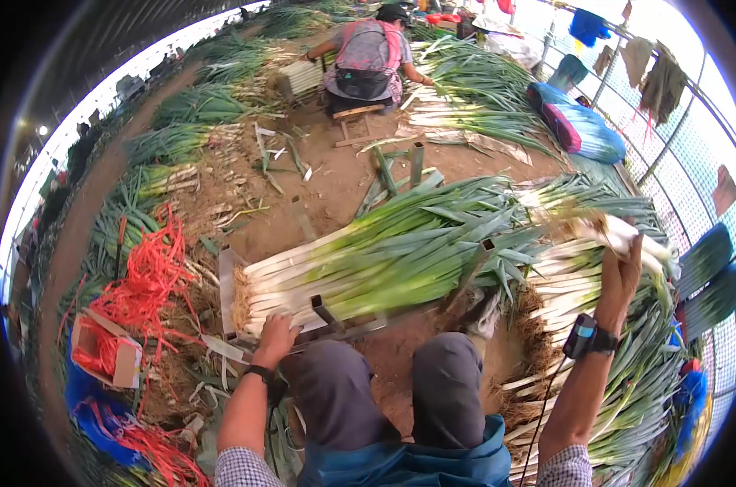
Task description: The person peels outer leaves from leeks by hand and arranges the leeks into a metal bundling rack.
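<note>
A long bundle of leeks (384, 252) lies across a low metal rack (323, 312) before my knees, roots to the left and green leaves to the right. Against the white stalks near the root end rests my left hand (278, 334), its fingers partly hidden from view and not wrapped round anything I can see. Out to the right, my right hand (623, 264) is closed round a few white leek stalks (611, 231), held up above a heap of leeks (579, 276). Those held stalks are blurred by motion.
Red plastic ties (153, 276) lie heaped at the left, by a cardboard box (108, 353). Another person (372, 57) sits on a low wooden stool (360, 122) farther off, among more leeks (473, 81). Wrapped bundles (579, 126) lean by the mesh fence (692, 154).
</note>
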Action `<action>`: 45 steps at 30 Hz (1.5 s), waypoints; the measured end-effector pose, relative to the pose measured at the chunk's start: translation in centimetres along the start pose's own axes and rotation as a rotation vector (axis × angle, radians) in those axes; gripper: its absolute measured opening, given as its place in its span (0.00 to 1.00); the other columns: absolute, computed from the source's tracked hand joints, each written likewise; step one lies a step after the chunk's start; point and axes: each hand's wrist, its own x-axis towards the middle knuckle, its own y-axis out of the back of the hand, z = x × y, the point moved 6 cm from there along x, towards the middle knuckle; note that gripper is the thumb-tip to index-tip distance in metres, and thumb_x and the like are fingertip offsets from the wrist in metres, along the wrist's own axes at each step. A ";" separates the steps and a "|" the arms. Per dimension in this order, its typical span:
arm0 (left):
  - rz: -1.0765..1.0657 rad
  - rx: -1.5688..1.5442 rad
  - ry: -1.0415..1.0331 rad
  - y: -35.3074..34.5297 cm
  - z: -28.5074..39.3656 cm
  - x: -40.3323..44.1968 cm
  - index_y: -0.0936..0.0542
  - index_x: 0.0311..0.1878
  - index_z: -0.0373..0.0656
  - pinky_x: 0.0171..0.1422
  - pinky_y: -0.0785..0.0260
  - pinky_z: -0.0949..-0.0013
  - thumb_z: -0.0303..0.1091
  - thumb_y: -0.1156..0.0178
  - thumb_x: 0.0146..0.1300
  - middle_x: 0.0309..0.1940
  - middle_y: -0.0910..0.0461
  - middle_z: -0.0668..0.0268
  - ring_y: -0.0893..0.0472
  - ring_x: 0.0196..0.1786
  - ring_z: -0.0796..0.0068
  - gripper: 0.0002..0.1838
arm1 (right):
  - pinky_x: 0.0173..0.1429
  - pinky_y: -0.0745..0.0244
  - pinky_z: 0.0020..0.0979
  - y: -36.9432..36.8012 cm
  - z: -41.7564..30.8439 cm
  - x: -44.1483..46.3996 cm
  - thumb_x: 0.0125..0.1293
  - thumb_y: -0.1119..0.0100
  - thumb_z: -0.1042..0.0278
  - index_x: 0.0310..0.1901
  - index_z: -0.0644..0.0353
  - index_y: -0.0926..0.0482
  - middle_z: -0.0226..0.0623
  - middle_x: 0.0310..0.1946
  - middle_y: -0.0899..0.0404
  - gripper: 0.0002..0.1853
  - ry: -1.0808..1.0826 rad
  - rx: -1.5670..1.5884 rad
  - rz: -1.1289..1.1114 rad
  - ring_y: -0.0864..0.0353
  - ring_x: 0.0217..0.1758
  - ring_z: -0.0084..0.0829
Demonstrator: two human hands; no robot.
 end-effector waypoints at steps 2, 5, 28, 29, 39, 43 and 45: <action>0.033 0.013 -0.017 0.3 1.0 -0.2 0.18 0.53 0.37 0.67 0.33 0.50 0.40 0.36 0.64 0.51 0.20 0.50 0.25 0.59 0.46 0.19 | 0.64 0.29 0.23 -5.0 0.2 1.8 0.74 0.46 0.82 0.76 0.66 0.36 0.36 0.66 0.24 0.30 -0.048 0.180 -0.025 0.24 0.61 0.24; 0.117 0.051 -0.059 -0.5 0.0 -0.7 0.19 0.55 0.38 0.66 0.33 0.50 0.37 0.38 0.64 0.48 0.19 0.51 0.24 0.58 0.49 0.18 | 0.68 0.28 0.24 -13.7 0.0 1.7 0.78 0.45 0.73 0.72 0.67 0.31 0.40 0.64 0.23 0.24 -0.081 0.253 -0.167 0.25 0.62 0.24; 0.235 0.115 -0.036 -4.4 -1.0 -1.4 0.28 0.65 0.35 0.78 0.45 0.40 0.37 0.35 0.62 0.63 0.28 0.44 0.32 0.69 0.40 0.30 | 0.46 0.22 0.30 -46.4 14.2 -31.0 0.75 0.38 0.60 0.47 0.67 0.20 0.40 0.40 0.16 0.15 -1.124 1.182 -0.786 0.16 0.41 0.32; 0.239 0.082 -0.031 -4.0 -0.7 -1.6 0.28 0.64 0.34 0.78 0.45 0.40 0.37 0.34 0.62 0.63 0.27 0.44 0.32 0.69 0.40 0.29 | 0.52 0.20 0.35 -45.8 13.4 -31.6 0.75 0.38 0.60 0.48 0.70 0.20 0.45 0.41 0.15 0.17 -0.989 1.208 -0.881 0.14 0.44 0.37; 0.294 0.052 -0.060 -3.0 -0.1 -1.8 0.30 0.66 0.34 0.79 0.48 0.38 0.33 0.34 0.60 0.65 0.30 0.43 0.34 0.70 0.39 0.31 | 0.63 0.30 0.48 -38.9 11.8 -19.6 0.61 0.34 0.65 0.44 0.61 0.17 0.45 0.47 0.18 0.12 0.319 -0.565 -1.000 0.23 0.54 0.49; 0.287 -0.029 -0.056 -1.9 0.3 -2.0 0.30 0.67 0.35 0.79 0.48 0.39 0.32 0.35 0.62 0.66 0.31 0.44 0.35 0.70 0.39 0.31 | 0.66 0.33 0.46 -39.0 13.5 -20.4 0.58 0.35 0.67 0.45 0.60 0.19 0.43 0.50 0.22 0.14 0.493 -0.589 -1.041 0.25 0.57 0.47; 0.254 -0.083 -0.045 -1.5 0.5 -2.0 0.31 0.68 0.35 0.80 0.49 0.39 0.33 0.36 0.63 0.67 0.31 0.45 0.36 0.72 0.39 0.31 | 0.64 0.32 0.44 -39.0 13.6 -20.6 0.56 0.37 0.70 0.42 0.59 0.20 0.42 0.47 0.23 0.12 0.587 -0.603 -1.038 0.25 0.55 0.46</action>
